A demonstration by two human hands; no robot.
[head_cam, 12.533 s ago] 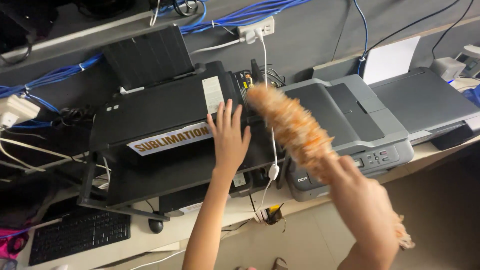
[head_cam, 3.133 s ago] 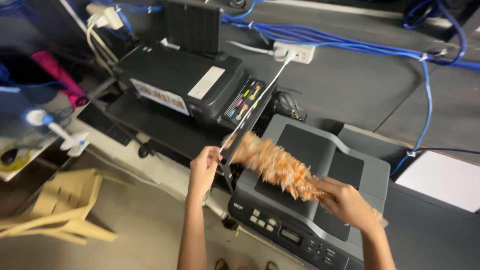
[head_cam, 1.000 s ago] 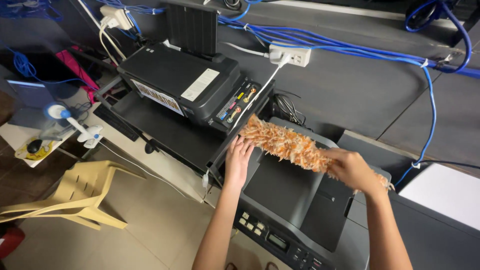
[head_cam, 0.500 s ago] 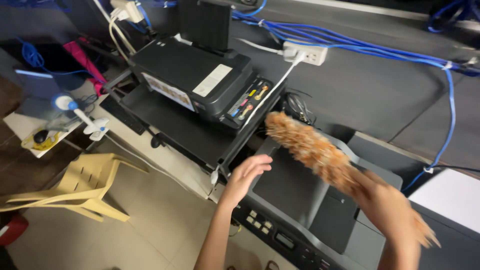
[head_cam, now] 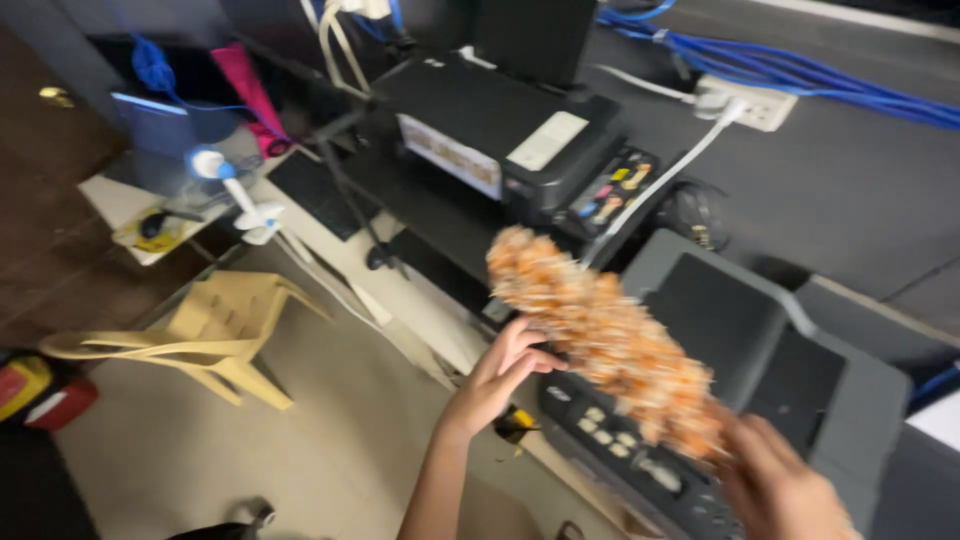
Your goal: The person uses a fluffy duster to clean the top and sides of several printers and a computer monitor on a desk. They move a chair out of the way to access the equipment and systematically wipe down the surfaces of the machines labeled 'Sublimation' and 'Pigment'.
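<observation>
Duster: I see an orange and white fluffy duster (head_cam: pixel 605 345) in the centre of the frame, a little right; it slants from the upper left down to the lower right, over the front edge of the grey printer.
Right hand: my right hand (head_cam: pixel 785 490) is in the lower right corner, blurred, and it is closed around the lower end of the duster.
Left hand: my left hand (head_cam: pixel 500 372) is in the lower centre, just beside the duster's upper part; the fingers are curled loose and grasp nothing, and the fingertips seem to touch the fluff, but I cannot tell it for sure.
Grey printer: the grey printer (head_cam: pixel 800 370) lies at the right, under the duster, with a panel of buttons (head_cam: pixel 610 440) on its front.
Black printer: a black printer (head_cam: pixel 510 130) stands in the upper centre, well apart from both hands.
Cables: blue cables (head_cam: pixel 800 60) run along the upper right.
Chair: a beige plastic chair (head_cam: pixel 200 335) stands at the left on the floor.
</observation>
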